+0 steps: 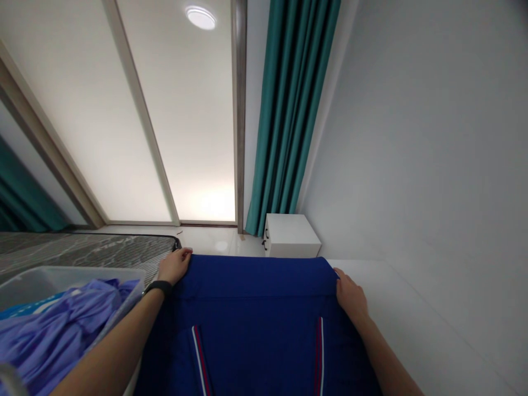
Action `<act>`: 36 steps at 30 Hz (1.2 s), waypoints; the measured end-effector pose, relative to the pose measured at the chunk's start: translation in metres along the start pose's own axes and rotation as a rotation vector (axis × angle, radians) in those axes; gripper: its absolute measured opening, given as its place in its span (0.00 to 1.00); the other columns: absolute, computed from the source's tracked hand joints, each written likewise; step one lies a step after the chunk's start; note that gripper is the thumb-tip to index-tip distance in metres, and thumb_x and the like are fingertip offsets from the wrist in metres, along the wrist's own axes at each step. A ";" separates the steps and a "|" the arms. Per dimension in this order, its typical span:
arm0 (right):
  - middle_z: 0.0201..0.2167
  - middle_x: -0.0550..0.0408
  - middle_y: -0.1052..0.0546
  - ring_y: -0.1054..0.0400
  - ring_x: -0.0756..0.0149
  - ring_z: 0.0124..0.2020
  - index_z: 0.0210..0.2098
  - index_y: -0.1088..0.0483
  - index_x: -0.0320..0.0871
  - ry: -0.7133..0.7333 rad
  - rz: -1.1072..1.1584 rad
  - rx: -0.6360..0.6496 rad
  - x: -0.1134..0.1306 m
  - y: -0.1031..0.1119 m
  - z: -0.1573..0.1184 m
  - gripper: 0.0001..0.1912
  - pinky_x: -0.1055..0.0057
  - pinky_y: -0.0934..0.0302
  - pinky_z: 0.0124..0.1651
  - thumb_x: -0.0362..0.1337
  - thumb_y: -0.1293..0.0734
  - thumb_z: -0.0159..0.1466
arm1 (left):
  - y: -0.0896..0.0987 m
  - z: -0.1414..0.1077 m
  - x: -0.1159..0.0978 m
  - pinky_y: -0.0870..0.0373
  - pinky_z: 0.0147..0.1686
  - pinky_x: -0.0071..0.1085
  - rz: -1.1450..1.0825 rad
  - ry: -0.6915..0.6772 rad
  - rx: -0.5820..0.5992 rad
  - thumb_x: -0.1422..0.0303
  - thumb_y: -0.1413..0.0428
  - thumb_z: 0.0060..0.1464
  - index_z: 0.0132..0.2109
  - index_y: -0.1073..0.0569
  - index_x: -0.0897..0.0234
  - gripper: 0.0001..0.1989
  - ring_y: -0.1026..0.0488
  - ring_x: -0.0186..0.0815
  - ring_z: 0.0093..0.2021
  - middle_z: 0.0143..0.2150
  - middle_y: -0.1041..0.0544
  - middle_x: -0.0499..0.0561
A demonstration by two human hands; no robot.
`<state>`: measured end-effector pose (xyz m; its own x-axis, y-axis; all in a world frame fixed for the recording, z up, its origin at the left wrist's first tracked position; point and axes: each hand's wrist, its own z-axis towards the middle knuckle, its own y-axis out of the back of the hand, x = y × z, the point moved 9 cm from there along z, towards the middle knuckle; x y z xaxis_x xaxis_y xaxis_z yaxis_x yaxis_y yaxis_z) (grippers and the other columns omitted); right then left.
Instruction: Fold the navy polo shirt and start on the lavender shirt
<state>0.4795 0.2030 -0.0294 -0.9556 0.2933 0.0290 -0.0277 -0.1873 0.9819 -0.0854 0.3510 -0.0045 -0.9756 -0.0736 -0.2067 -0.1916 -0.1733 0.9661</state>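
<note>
A dark blue garment (258,341) is stretched out between my hands, with a wide band along its far edge. Two white-and-red striped trims run down its front, one on each side. My left hand (175,265), a black band on its wrist, pinches the garment's upper left corner. At the upper right corner, my right hand (351,294) grips the edge, its thumb and fingers closed over the fabric. The lower part of the garment runs out of view at the bottom.
Left of me stands a clear plastic bin (94,271) holding crumpled purple cloth (70,319). Behind it is a bare grey mattress (82,250). A white bedside cabinet (291,231) stands ahead, below a green curtain (291,110) and beside frosted sliding doors (181,110). A wall (433,137) rises on the right.
</note>
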 end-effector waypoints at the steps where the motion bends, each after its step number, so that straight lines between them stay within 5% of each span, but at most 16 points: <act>1: 0.47 0.45 0.24 0.27 0.60 0.43 0.59 0.38 0.43 -0.002 -0.014 0.004 0.000 0.001 -0.001 0.21 0.66 0.39 0.43 0.31 0.49 0.69 | 0.000 0.000 0.000 0.33 0.44 0.37 -0.001 0.001 0.001 0.62 0.57 0.62 0.50 0.24 0.58 0.19 0.26 0.48 0.49 0.48 0.21 0.55; 5: 0.44 0.43 0.26 0.29 0.55 0.44 0.56 0.34 0.42 0.004 -0.115 -0.063 0.005 0.014 -0.004 0.20 0.62 0.39 0.43 0.32 0.46 0.68 | 0.000 0.000 0.001 0.34 0.44 0.37 -0.014 -0.004 -0.005 0.62 0.56 0.62 0.50 0.24 0.59 0.19 0.26 0.48 0.49 0.48 0.21 0.55; 9: 0.53 0.40 0.29 0.36 0.52 0.54 0.57 0.34 0.41 0.152 -0.098 -0.184 0.035 0.031 -0.008 0.21 0.57 0.43 0.54 0.32 0.45 0.67 | 0.000 0.000 0.001 0.33 0.43 0.36 -0.032 -0.013 -0.015 0.63 0.57 0.62 0.50 0.24 0.59 0.19 0.26 0.47 0.49 0.48 0.21 0.55; 16: 0.61 0.45 0.34 0.44 0.59 0.63 0.62 0.37 0.40 0.406 0.121 -0.050 0.100 0.015 0.003 0.23 0.62 0.51 0.63 0.37 0.48 0.70 | 0.002 -0.001 -0.001 0.33 0.43 0.34 -0.050 -0.035 -0.033 0.63 0.57 0.62 0.49 0.23 0.60 0.19 0.26 0.46 0.49 0.48 0.21 0.54; 22: 0.58 0.40 0.32 0.39 0.56 0.59 0.60 0.36 0.38 0.089 0.031 0.041 0.062 0.002 0.051 0.23 0.63 0.46 0.59 0.36 0.48 0.70 | 0.003 -0.002 -0.002 0.33 0.45 0.37 -0.068 -0.028 -0.016 0.63 0.58 0.62 0.51 0.24 0.62 0.21 0.26 0.47 0.48 0.48 0.21 0.56; 26: 0.50 0.35 0.26 0.34 0.49 0.54 0.51 0.28 0.35 -0.058 -0.004 0.096 0.031 -0.007 0.078 0.23 0.56 0.45 0.55 0.39 0.48 0.70 | 0.008 -0.006 -0.004 0.37 0.50 0.48 -0.016 0.033 -0.053 0.61 0.58 0.60 0.52 0.25 0.62 0.22 0.32 0.54 0.54 0.52 0.23 0.59; 31: 0.49 0.34 0.26 0.35 0.46 0.55 0.42 0.24 0.35 -0.080 0.032 0.207 0.021 -0.026 0.103 0.23 0.50 0.50 0.59 0.44 0.45 0.69 | 0.010 -0.010 -0.008 0.43 0.54 0.52 0.087 0.078 -0.048 0.58 0.58 0.59 0.45 0.21 0.63 0.23 0.36 0.56 0.56 0.52 0.25 0.62; 36: 0.48 0.49 0.25 0.32 0.57 0.50 0.46 0.28 0.41 -0.061 0.161 0.266 0.020 -0.044 0.118 0.16 0.51 0.44 0.57 0.46 0.37 0.68 | 0.003 -0.006 -0.007 0.43 0.54 0.53 0.086 0.057 0.008 0.57 0.57 0.58 0.43 0.22 0.64 0.23 0.34 0.55 0.56 0.50 0.24 0.62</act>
<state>0.4962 0.3280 -0.0496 -0.9217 0.3374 0.1914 0.2080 0.0133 0.9780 -0.0787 0.3452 -0.0012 -0.9808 -0.1439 -0.1315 -0.1088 -0.1558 0.9818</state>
